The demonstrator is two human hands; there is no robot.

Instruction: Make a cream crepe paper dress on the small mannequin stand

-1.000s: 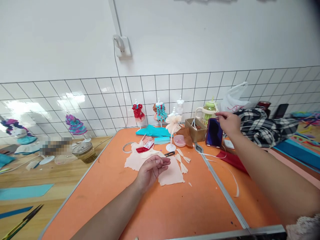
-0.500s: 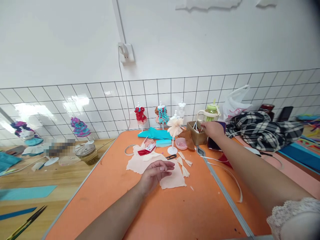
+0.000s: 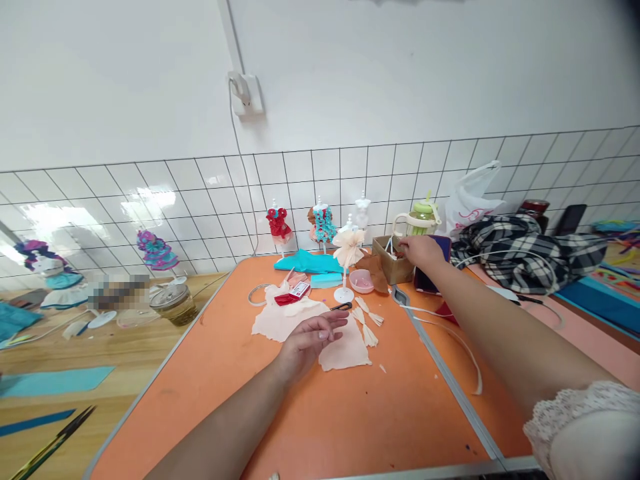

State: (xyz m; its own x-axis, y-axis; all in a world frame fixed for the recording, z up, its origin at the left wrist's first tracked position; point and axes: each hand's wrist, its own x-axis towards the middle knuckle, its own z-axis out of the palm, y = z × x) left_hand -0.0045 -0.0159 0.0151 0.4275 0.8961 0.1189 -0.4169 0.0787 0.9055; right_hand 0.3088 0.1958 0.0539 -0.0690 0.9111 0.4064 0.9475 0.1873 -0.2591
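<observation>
My left hand (image 3: 311, 339) hovers low over pale cream crepe paper (image 3: 345, 357), palm partly turned up, fingers loosely bent and apart, with nothing in them. My right hand (image 3: 423, 252) reaches into a small brown box (image 3: 400, 270) at the back. Its fingers are drawn together at the box's opening; the tips and anything between them are hidden. Just left of the box, a small white dress form (image 3: 344, 293) wears a gathered cream paper skirt (image 3: 349, 247). Two pinched cream paper pieces (image 3: 369, 335) and black thread snips (image 3: 342, 307) lie in front of it.
Behind stand dress forms in red (image 3: 279, 225) and turquoise (image 3: 324, 225). A pink dish (image 3: 361, 281), turquoise paper (image 3: 307, 262) and a red packet (image 3: 293, 293) lie near. A green-lidded cup (image 3: 423, 217), phone (image 3: 440, 247), cable (image 3: 465, 337) and plaid cloth (image 3: 530, 257) are at right.
The view has shifted slightly, so the table scene sits a little higher. My right hand's fingers have dipped a bit further into the box. My left hand stays nearly in place.
</observation>
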